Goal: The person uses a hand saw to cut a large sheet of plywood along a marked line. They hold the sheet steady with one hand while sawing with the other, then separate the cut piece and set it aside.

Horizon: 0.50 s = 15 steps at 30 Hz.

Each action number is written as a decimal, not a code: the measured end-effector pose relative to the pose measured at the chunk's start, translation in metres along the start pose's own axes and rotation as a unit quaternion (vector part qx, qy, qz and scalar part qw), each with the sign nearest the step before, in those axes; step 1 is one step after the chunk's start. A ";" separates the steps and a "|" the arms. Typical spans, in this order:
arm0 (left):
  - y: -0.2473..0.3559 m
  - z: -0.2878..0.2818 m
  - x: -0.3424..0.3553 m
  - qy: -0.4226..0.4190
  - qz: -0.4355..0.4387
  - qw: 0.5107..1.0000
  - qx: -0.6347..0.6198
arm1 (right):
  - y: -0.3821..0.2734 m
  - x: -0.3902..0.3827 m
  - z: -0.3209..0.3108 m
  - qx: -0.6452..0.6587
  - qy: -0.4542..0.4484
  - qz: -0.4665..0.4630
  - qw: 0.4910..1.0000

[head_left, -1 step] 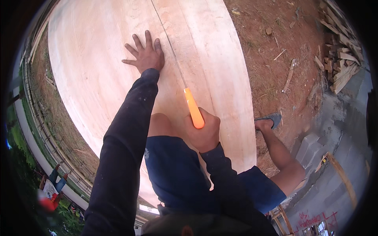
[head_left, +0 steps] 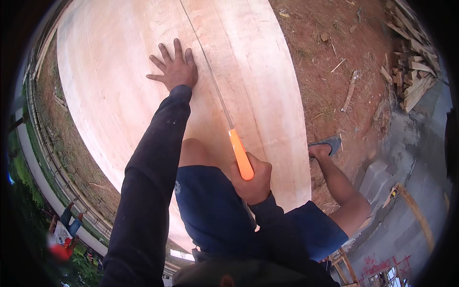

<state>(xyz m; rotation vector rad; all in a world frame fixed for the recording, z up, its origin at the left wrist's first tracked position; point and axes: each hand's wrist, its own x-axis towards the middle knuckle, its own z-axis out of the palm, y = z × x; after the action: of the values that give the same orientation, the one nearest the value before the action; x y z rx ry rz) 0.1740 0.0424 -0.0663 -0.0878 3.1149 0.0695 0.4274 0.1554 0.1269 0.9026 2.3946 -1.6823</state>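
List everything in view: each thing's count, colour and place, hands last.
Wooden sheet: one, pale tan, centre
Saw: one, orange handle, over the sheet
Timber pile: one, brown, upper right
Soil: one stretch, reddish-brown, right
Concrete surface: one, grey, far right
Other person: one clearly visible, white top, lower left
Slipper: one, grey, right of sheet
Shorts: one pair, dark blue, lower centre
Sleeves: two, black, lower centre
Left hand: one, bare, flat on the sheet
Right hand: one, bare, around the saw handle

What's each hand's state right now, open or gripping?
Left hand: open, spread flat on the wooden sheet.
Right hand: closed around the orange handle, blade seen edge-on.
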 end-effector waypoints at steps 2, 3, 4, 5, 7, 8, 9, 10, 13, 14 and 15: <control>0.007 -0.001 0.000 -0.011 -0.006 1.000 -0.002 | -0.002 -0.065 -0.038 -0.029 -0.018 0.022 0.999; 0.013 0.002 0.002 -0.006 -0.001 1.000 -0.003 | -0.002 -0.078 -0.048 -0.060 -0.025 0.037 0.997; 0.015 0.004 0.001 -0.002 0.002 1.000 0.000 | -0.005 -0.072 -0.048 -0.041 -0.013 0.036 0.998; 0.013 0.007 -0.002 -0.001 0.003 1.000 0.006 | -0.011 -0.058 -0.044 -0.022 -0.007 0.038 0.999; 0.012 0.010 0.004 0.008 0.004 1.000 0.003 | -0.014 0.006 -0.021 0.022 0.006 0.026 0.999; 0.010 0.010 0.003 0.010 0.007 1.000 0.003 | -0.003 0.046 0.005 0.009 -0.016 0.053 0.998; 0.009 0.007 0.002 0.006 0.007 1.000 0.002 | -0.009 0.094 0.029 -0.019 -0.004 0.046 0.999; 0.010 0.003 0.004 0.007 0.009 1.000 0.000 | -0.018 0.135 0.051 -0.026 0.021 0.032 0.999; 0.033 0.006 0.009 0.006 0.028 0.999 -0.021 | -0.014 0.180 0.067 -0.072 0.089 -0.009 0.993; 0.031 0.007 0.006 0.002 0.028 0.999 -0.021 | -0.014 0.176 0.066 -0.077 0.091 -0.001 0.993; 0.022 0.008 0.005 0.003 0.022 1.000 -0.011 | -0.010 0.152 0.061 -0.047 0.060 0.011 0.997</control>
<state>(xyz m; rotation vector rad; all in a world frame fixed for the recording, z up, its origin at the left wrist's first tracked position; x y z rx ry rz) 0.1678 0.0646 -0.0737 -0.0201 3.1233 0.1061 0.2808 0.1625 0.0526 1.0391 2.5051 -1.5345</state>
